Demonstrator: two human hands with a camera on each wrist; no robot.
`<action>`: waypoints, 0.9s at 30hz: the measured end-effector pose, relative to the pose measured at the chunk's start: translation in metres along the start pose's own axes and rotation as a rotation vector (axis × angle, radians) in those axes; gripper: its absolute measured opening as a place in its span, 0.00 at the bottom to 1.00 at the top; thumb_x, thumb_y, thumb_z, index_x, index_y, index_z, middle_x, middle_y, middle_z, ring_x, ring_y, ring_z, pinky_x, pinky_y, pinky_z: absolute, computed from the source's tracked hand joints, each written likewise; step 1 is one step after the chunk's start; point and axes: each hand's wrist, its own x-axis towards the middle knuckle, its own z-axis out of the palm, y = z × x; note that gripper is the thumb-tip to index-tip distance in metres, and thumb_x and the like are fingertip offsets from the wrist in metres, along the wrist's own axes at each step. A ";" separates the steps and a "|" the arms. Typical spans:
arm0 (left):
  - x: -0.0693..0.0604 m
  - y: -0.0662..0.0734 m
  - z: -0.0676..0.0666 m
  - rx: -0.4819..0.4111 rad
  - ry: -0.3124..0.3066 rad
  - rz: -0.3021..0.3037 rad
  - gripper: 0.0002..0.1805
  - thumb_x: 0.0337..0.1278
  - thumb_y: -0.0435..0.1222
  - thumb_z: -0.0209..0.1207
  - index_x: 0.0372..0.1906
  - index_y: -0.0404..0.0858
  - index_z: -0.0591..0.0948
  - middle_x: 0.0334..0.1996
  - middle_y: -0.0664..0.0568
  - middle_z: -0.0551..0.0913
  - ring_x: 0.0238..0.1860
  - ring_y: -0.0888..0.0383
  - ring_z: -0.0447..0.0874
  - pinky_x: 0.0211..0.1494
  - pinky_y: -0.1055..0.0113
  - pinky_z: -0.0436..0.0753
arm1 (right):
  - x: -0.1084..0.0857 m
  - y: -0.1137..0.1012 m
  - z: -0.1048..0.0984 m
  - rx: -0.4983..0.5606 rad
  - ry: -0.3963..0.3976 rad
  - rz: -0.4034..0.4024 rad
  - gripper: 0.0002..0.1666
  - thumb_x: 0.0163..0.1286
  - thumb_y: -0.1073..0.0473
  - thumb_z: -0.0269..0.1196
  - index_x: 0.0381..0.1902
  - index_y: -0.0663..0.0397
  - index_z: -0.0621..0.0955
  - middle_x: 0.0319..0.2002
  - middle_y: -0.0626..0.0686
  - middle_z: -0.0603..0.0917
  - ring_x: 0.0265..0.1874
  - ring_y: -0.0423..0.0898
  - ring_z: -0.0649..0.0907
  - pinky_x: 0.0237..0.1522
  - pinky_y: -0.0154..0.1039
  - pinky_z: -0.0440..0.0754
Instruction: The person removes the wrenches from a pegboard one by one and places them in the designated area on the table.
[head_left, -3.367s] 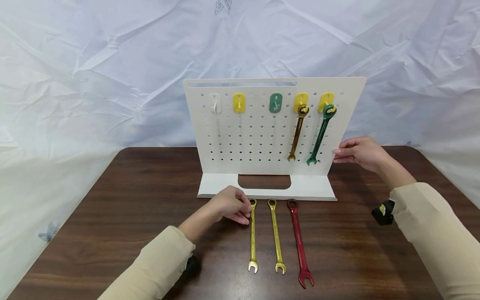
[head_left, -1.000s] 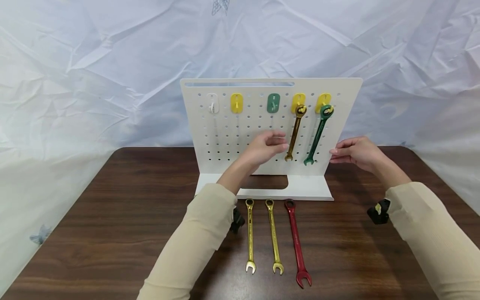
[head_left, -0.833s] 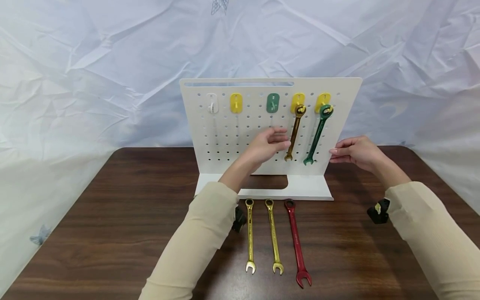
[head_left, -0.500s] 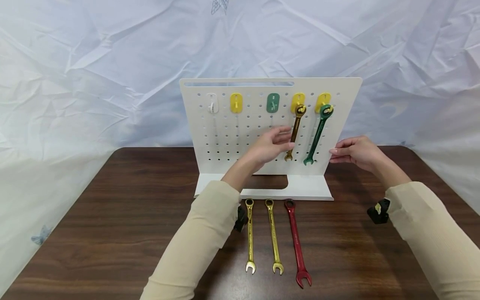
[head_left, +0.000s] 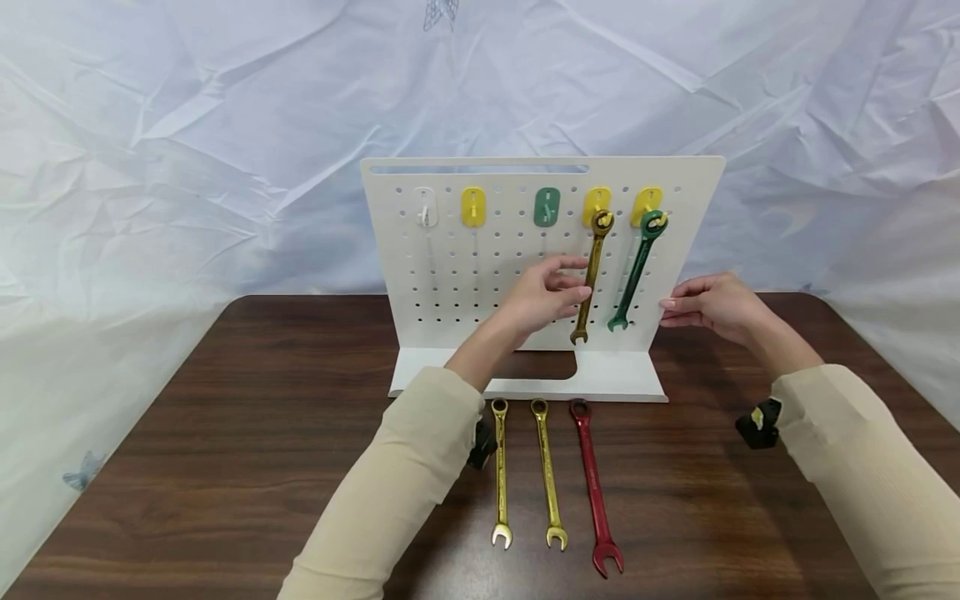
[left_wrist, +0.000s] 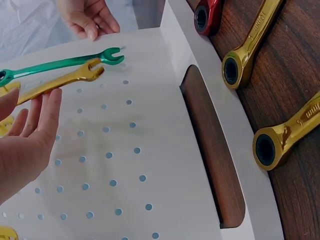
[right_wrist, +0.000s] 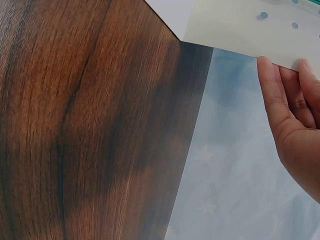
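Observation:
My left hand (head_left: 542, 296) pinches the shank of a bronze-gold combination wrench (head_left: 595, 260) between thumb and fingers. The wrench's ring end is still around a yellow hook (head_left: 597, 200), while its open end stands away from the white pegboard (head_left: 686, 229). In the left wrist view the same gold wrench (left_wrist: 62, 81) lies across the fingers under the thumb. Beside it a green wrench (head_left: 635, 277) hangs from the rightmost yellow hook (head_left: 647, 200). My right hand (head_left: 720, 302) grips the pegboard's right edge; in the right wrist view fingertips and thumb meet that edge (right_wrist: 240, 42).
Two gold wrenches (head_left: 501, 475) and a red wrench (head_left: 592, 479) lie on the dark wooden table (head_left: 300, 467) before the board's base (head_left: 615, 379). A white hook (head_left: 424, 207), a yellow hook (head_left: 473, 207) and a green hook (head_left: 547, 207) bear nothing.
My left hand has gone from beside the table wrenches up to the hanging gold wrench and taken hold of it. The wrench's lower end has come outward. My right hand stays at the edge.

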 end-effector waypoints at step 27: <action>-0.013 0.012 0.016 -0.013 0.019 0.075 0.19 0.51 0.24 0.60 0.51 0.34 0.74 0.30 0.45 0.80 0.30 0.54 0.82 0.32 0.67 0.85 | 0.004 0.002 0.000 -0.029 0.011 0.000 0.05 0.63 0.65 0.60 0.34 0.61 0.82 0.30 0.50 0.83 0.32 0.48 0.84 0.38 0.42 0.84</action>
